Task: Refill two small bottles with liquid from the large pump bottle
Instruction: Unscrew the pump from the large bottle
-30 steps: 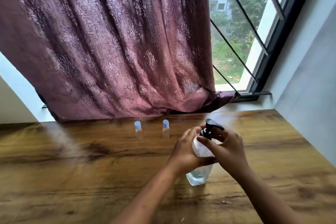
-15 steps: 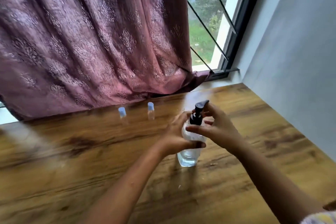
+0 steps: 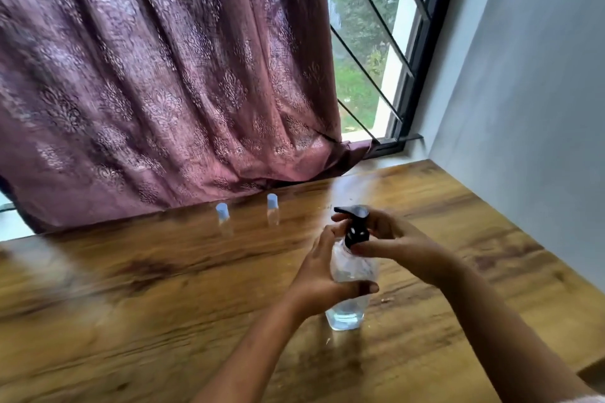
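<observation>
A large clear pump bottle (image 3: 346, 316) with a black pump head (image 3: 355, 222) stands upright on the wooden table (image 3: 131, 321). My left hand (image 3: 322, 275) wraps around the bottle's body. My right hand (image 3: 399, 245) grips the black collar of the pump, fingers curled around it. Clear liquid fills only the bottom of the bottle. Two small clear bottles with light blue caps stand farther back near the curtain: one on the left (image 3: 223, 214), one on the right (image 3: 272, 208). Both are capped and apart from my hands.
A maroon patterned curtain (image 3: 163, 75) hangs right behind the small bottles, its hem on the table's far edge. A barred window (image 3: 366, 42) is at the back right. A pale wall (image 3: 530, 91) bounds the table's right side.
The view has tilted and shifted, so the bottles sit in a different place in the frame. Both hands stay on the pump bottle; the pump nozzle has turned from pointing right to pointing left.
</observation>
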Motion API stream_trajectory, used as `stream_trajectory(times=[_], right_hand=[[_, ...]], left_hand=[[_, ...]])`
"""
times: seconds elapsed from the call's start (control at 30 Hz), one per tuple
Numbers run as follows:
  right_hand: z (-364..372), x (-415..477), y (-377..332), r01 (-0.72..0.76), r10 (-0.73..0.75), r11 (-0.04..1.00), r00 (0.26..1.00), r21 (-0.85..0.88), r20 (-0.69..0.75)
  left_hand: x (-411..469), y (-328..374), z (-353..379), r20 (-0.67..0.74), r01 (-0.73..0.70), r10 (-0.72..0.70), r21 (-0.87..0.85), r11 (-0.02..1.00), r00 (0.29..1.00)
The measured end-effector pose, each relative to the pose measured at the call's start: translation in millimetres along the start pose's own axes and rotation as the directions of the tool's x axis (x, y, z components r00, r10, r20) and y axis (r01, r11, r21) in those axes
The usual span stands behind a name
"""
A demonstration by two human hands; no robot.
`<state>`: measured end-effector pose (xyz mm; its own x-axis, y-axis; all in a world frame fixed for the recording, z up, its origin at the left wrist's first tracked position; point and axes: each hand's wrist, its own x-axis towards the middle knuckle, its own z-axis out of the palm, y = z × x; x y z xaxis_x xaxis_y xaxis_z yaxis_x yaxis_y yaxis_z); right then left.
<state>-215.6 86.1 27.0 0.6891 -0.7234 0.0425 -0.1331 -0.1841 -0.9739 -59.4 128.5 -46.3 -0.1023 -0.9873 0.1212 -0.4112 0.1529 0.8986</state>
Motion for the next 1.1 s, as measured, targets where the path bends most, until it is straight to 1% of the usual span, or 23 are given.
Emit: stream_trajectory(times=[0.07, 0.1, 0.17, 0.3, 0.33, 0.37, 0.4, 0.47, 0.53, 0.6, 0.63, 0.7, 0.8, 0.87, 0.93, 0.97, 1.03, 1.1], right_hand=[[10.0, 3.7, 4.3, 0.047, -0.048, 0.999, 0.997, -0.022, -0.055], [13.1, 7.1, 6.4, 0.079, -0.081, 0.996, 0.995, -0.033, -0.054], [14.5, 14.3, 9.2, 0.130, -0.130, 0.991, 0.991, -0.002, 0.008], [3.6, 29.6, 7.7, 0.141, -0.146, 0.989, 0.965, 0.040, 0.217], [2.6, 30.7, 9.8, 0.156, -0.164, 0.986, 0.956, 0.050, 0.243], [2.5, 31.1, 13.4, 0.193, -0.200, 0.980, 0.952, 0.053, 0.231], [3.4, 30.3, 17.6, 0.232, -0.239, 0.971, 0.954, 0.057, 0.182], [5.4, 25.7, 30.8, 0.352, -0.352, 0.934, 0.936, 0.054, -0.003], [7.2, 17.6, 43.5, 0.450, -0.439, 0.892, 0.883, 0.035, -0.169], [5.8, 11.1, 51.1, 0.499, -0.479, 0.867, 0.840, 0.014, -0.255], [4.9, 5.1, 53.9, 0.522, -0.506, 0.853, 0.820, -0.015, -0.267], [6.7, -9.9, 54.8, 0.571, -0.563, 0.820, 0.790, -0.042, -0.245], [11.0, -25.6, 55.4, 0.607, -0.577, 0.790, 0.782, 0.081, -0.234], [14.0, -36.6, 59.5, 0.626, -0.588, 0.762, 0.777, 0.169, -0.226], [19.1, -43.8, 63.9, 0.636, -0.602, 0.749, 0.770, 0.185, -0.211], [24.5, -50.4, 64.5, 0.648, -0.612, 0.741, 0.759, 0.175, -0.222], [35.1, -57.2, 65.4, 0.669, -0.610, 0.730, 0.730, 0.142, -0.308], [42.5, -58.8, 64.3, 0.665, -0.605, 0.747, 0.684, 0.006, -0.407]], left_hand=[[2.0, -5.7, 6.2, -0.006, -0.011, 0.010, -0.039, 0.999, 1.000], [3.3, -9.6, 9.8, -0.008, -0.016, 0.015, -0.072, 0.997, 1.000], [4.2, -17.0, 16.9, -0.025, -0.025, 0.022, -0.126, 0.992, 0.999], [5.2, -26.6, 26.2, -0.077, -0.075, 0.062, -0.187, 0.980, 0.995], [4.2, -26.6, 28.2, -0.092, -0.090, 0.073, -0.205, 0.975, 0.993], [3.9, -27.6, 30.0, -0.115, -0.109, 0.085, -0.223, 0.969, 0.990], [3.6, -26.7, 31.1, -0.134, -0.127, 0.097, -0.237, 0.963, 0.986], [2.5, -25.6, 35.6, -0.174, -0.184, 0.145, -0.230, 0.956, 0.974], [-1.1, -25.4, 43.6, -0.202, -0.241, 0.196, -0.231, 0.943, 0.960], [-3.5, -26.9, 51.3, -0.226, -0.284, 0.228, -0.258, 0.924, 0.947], [-6.9, -26.8, 56.9, -0.243, -0.312, 0.252, -0.252, 0.916, 0.937], [-16.2, -28.4, 67.7, -0.266, -0.360, 0.291, -0.264, 0.895, 0.919], [-28.4, -28.4, 76.4, -0.321, -0.396, 0.302, -0.284, 0.873, 0.898], [-41.9, -21.5, 81.9, -0.319, -0.419, 0.329, -0.274, 0.865, 0.889], [-49.0, -18.2, 84.7, -0.330, -0.443, 0.352, -0.263, 0.857, 0.876], [-54.2, -17.1, 86.7, -0.328, -0.447, 0.360, -0.251, 0.859, 0.874], [-58.9, -21.3, 88.3, -0.320, -0.424, 0.342, -0.236, 0.874, 0.883], [-60.9, -26.2, 89.0, -0.311, -0.392, 0.314, -0.229, 0.891, 0.897]])
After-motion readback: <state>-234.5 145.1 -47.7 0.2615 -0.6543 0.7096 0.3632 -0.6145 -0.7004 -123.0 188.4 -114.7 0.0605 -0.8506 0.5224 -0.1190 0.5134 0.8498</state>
